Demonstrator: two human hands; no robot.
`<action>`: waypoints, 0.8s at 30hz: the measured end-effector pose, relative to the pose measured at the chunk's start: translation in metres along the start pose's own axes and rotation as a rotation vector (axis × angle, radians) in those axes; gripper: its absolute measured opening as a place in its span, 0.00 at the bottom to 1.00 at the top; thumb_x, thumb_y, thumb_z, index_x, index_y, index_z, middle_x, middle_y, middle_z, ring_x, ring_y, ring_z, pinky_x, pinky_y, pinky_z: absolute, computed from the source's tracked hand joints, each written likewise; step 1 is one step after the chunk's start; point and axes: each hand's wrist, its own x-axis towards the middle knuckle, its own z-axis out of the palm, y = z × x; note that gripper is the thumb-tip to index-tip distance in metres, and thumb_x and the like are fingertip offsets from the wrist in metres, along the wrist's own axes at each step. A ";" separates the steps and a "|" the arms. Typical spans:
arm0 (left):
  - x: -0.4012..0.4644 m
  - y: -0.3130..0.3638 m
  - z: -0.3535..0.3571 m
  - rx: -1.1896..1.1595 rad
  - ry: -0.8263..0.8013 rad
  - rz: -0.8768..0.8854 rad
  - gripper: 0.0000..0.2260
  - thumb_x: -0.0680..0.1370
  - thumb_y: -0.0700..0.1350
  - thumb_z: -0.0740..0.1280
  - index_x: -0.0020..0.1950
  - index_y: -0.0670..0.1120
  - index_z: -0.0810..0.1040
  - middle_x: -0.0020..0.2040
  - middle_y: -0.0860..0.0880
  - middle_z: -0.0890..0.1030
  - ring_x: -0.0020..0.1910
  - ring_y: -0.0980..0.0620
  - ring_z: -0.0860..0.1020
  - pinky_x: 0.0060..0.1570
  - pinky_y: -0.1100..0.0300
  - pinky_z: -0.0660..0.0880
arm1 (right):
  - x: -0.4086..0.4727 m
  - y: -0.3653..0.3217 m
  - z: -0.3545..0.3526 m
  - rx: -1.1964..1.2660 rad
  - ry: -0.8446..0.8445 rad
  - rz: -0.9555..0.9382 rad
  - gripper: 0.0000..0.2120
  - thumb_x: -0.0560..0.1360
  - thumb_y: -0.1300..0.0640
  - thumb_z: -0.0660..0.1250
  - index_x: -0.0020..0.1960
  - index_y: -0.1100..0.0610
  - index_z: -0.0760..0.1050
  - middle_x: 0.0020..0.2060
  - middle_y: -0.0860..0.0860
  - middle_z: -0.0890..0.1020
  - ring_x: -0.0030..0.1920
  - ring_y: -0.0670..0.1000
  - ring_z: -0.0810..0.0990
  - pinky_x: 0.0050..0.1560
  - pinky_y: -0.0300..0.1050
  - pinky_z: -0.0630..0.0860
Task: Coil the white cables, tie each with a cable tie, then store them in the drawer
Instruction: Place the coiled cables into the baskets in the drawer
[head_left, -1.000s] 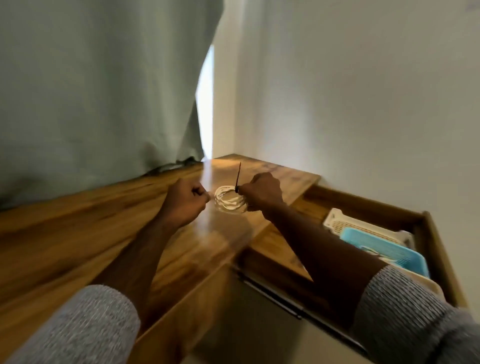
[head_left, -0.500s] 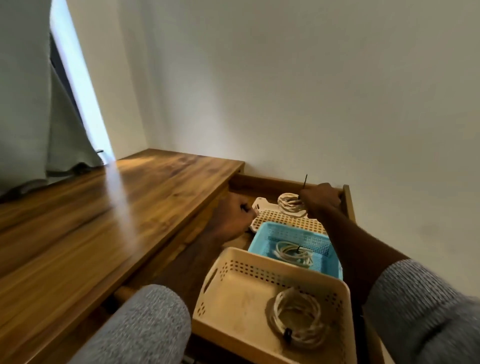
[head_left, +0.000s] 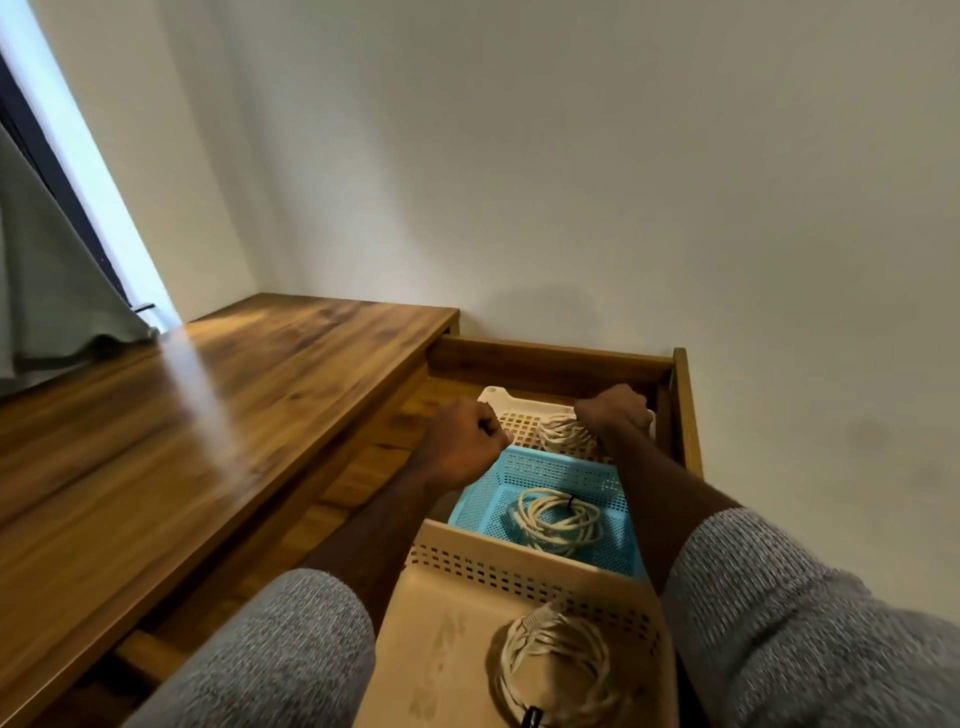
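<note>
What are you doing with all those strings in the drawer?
They're white cables being put away. The person's right hand lowers a coiled cable into the far cream basket in the open drawer. The left hand is a fist beside it. Coils already lie in the blue basket and near cream basket.

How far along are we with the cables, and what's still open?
Done: a tied coil lies in the blue basket, another coil in the near beige basket. In hand: the right hand lowers a third coil into the far beige basket; the left hand is fisted beside it. Left: let go and close the drawer. No loose cables show on the desk.
</note>
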 end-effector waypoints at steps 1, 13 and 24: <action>0.001 0.001 0.003 -0.005 -0.005 -0.006 0.06 0.77 0.46 0.71 0.44 0.44 0.82 0.44 0.50 0.82 0.39 0.57 0.78 0.35 0.60 0.76 | 0.002 0.002 0.001 -0.019 -0.003 -0.002 0.18 0.74 0.47 0.72 0.52 0.63 0.79 0.48 0.56 0.80 0.46 0.55 0.80 0.37 0.44 0.73; -0.002 0.034 0.024 -0.010 -0.004 0.046 0.08 0.77 0.46 0.72 0.42 0.42 0.83 0.33 0.53 0.79 0.32 0.58 0.77 0.34 0.60 0.74 | 0.002 0.012 -0.017 0.000 0.004 -0.127 0.12 0.72 0.54 0.74 0.48 0.62 0.81 0.46 0.56 0.82 0.43 0.56 0.84 0.33 0.45 0.80; -0.081 0.130 0.069 -0.063 -0.065 0.262 0.07 0.78 0.48 0.70 0.53 0.49 0.83 0.46 0.53 0.84 0.43 0.58 0.81 0.42 0.68 0.76 | -0.099 0.123 -0.084 0.575 0.229 -0.740 0.04 0.76 0.60 0.74 0.49 0.58 0.85 0.43 0.48 0.85 0.44 0.43 0.82 0.42 0.29 0.76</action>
